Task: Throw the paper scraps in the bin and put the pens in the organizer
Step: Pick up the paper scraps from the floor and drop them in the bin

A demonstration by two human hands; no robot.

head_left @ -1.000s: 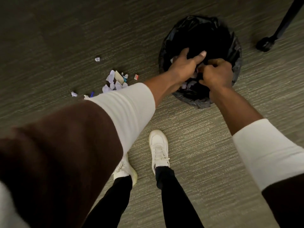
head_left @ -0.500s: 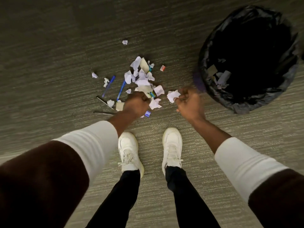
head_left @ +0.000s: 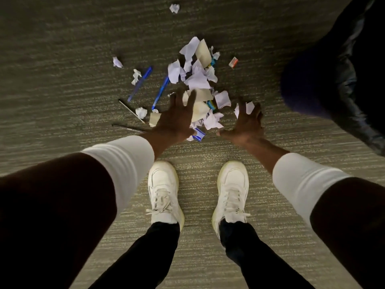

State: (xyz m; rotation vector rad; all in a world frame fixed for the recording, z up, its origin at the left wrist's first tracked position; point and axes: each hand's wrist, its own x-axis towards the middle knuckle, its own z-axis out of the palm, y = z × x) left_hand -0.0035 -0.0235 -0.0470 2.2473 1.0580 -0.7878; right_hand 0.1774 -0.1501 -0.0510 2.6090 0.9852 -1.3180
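Observation:
A heap of white and cream paper scraps (head_left: 198,78) lies on the carpet in front of my feet. Two blue pens (head_left: 140,83) (head_left: 160,91) lie at the heap's left side, and two thin dark pens (head_left: 131,110) (head_left: 128,128) sit nearer to me. My left hand (head_left: 177,119) hovers over the heap's near edge with fingers spread, holding nothing. My right hand (head_left: 245,122) is spread too, over a white scrap (head_left: 249,107) at the heap's right. The bin with its black bag (head_left: 354,84) fills the right edge, partly cut off.
Loose scraps lie apart from the heap: one at the top (head_left: 174,8), one at the left (head_left: 117,62). A small orange and white eraser (head_left: 233,62) sits right of the heap. My white shoes (head_left: 164,192) stand just behind my hands on grey carpet (head_left: 62,59).
My hands left the bin and came down to the scrap heap. Half a second ago both were fisted; now the fingers are spread over the scraps. The view swung left, pushing the bin to the edge.

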